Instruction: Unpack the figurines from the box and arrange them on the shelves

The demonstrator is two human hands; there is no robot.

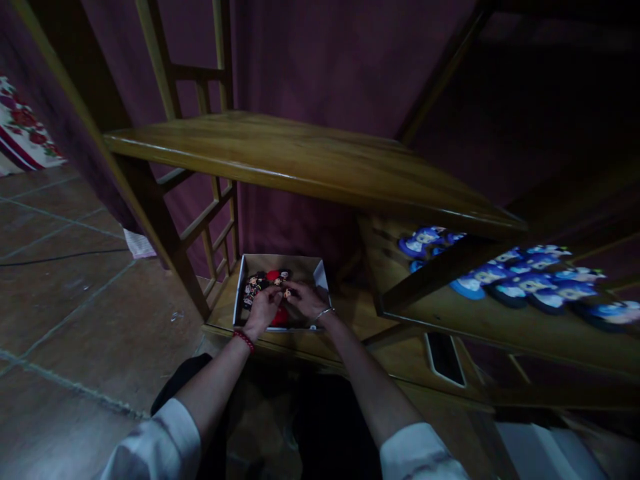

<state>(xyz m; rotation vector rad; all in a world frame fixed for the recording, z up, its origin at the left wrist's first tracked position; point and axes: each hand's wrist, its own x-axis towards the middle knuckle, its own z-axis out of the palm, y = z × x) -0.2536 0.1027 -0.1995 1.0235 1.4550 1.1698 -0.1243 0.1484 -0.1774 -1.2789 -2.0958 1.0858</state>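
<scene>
- White cloth with red flowers (30, 123) at the far left, above a brown tiled floor (60, 300) with pale lines, where a thin black cable (65, 257) lies
- Brown wooden lattice (216, 207) standing against a purple curtain (320, 60), and a glossy yellow-brown wooden shelf (300, 143) reaching across from it, above and beyond the hands
- Shallow white cardboard box (239, 293), open at the top, resting on a low wooden shelf (353, 317); black-and-red figurines (255, 283) lie inside, mostly toward its left side
- Left hand (267, 308), a red beaded bracelet (243, 340) at its wrist, over the box with fingers bent close to the right one's; whether it grips anything I cannot tell
- Small black-haired figurine (287, 293) between the two hands, over the box
- Right hand (306, 301), a silver bracelet (326, 312) at its wrist, thumb and finger narrowed around that figurine
- Black flat device with a white edge (445, 359), lying on wood right of the box
- Blue-and-white figurines on round bases (530, 277), grouped on a wooden surface at the far right, somewhat blurred
</scene>
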